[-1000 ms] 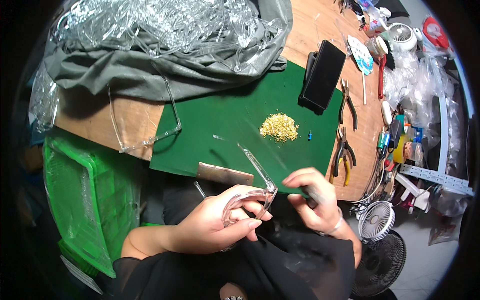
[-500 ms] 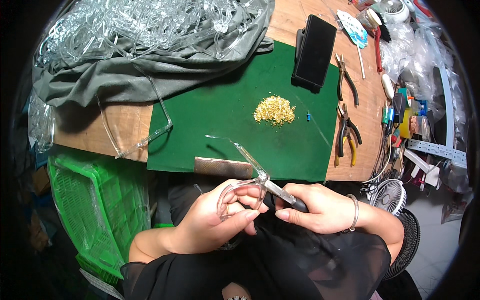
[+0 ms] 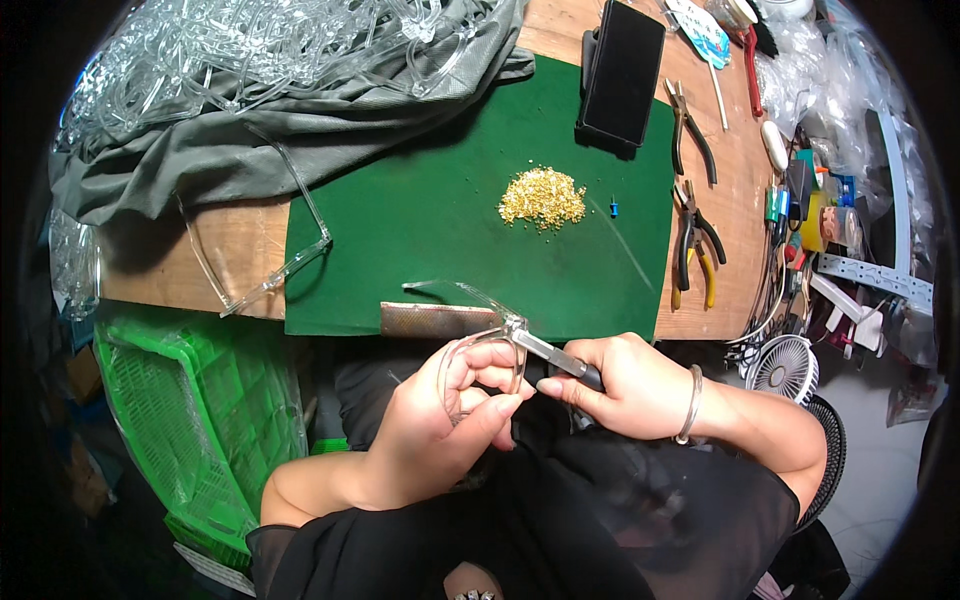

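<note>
"Crate on the far left?"

"Yes, green crate (image 3: 165, 390), below the table. Then grey cloth (image 3: 130, 170) under a heap of clear frames (image 3: 270, 60), with 1 loose frame (image 3: 285, 273) lying just below it."

"And the hands?"

"The left hand (image 3: 430, 430) has its fingers curled round an eyeglass frame (image 3: 514, 324), clear, above the lap; 1 arm of it reaches over the green mat (image 3: 420, 230). The right hand (image 3: 635, 390) is wrapped on the dark handle of a silver-ended tool (image 3: 552, 352), whose end meets the hinge corner. I can't tell what its tip grips there."

"How would you do that well?"

"I'd brace the corner close to the tip, line the tool up with the hinge and press lightly; clear plastic probably cracks under twisting."

"Further right?"

"Gold bits (image 3: 542, 198) piled on the mat, a black phone (image 3: 625, 75), then 2 pliers (image 3: 692, 135)."

"Any writing?"

"Printing on the blue-and-white card (image 3: 700, 35) on a stick, which I'll leave unquoted. The phone's dark face shows me no lettering."
</note>
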Demonstrator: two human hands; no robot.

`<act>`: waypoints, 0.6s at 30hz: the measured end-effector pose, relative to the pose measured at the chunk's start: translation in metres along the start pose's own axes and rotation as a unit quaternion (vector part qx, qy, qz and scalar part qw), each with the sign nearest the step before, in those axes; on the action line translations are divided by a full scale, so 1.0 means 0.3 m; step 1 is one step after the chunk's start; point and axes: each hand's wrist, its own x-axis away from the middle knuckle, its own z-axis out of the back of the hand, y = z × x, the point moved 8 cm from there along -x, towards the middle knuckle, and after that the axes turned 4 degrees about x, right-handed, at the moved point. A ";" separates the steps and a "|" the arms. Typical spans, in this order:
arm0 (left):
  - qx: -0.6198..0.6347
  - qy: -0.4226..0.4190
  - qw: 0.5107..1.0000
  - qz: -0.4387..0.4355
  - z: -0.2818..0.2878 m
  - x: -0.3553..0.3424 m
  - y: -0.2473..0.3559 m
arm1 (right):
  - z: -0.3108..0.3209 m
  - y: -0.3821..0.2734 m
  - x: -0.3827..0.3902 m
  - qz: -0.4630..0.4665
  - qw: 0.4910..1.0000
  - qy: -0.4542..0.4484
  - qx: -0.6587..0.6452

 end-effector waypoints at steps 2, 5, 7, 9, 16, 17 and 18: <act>0.022 0.009 0.999 0.045 0.000 -0.002 0.014 | -0.023 0.017 0.006 -0.018 0.990 -0.120 -0.072; 0.042 -0.049 0.996 0.069 0.000 0.003 0.021 | -0.039 -0.013 0.030 0.037 0.963 -0.202 -0.174; 0.053 -0.069 0.992 0.090 0.001 0.005 0.017 | -0.039 -0.024 0.020 0.049 0.960 -0.199 -0.192; 0.051 -0.065 0.991 0.101 0.003 0.005 0.018 | -0.037 -0.024 0.020 0.052 0.961 -0.191 -0.192; 0.066 -0.041 0.992 0.097 -0.004 -0.001 0.018 | 0.000 -0.011 0.017 0.030 0.988 -0.119 -0.091; 0.057 -0.034 0.993 0.095 -0.006 -0.005 0.014 | 0.011 -0.009 0.016 0.016 0.993 -0.099 -0.060; 0.048 -0.026 0.994 0.093 -0.007 -0.009 0.008 | 0.013 -0.004 0.010 0.019 0.996 -0.082 -0.043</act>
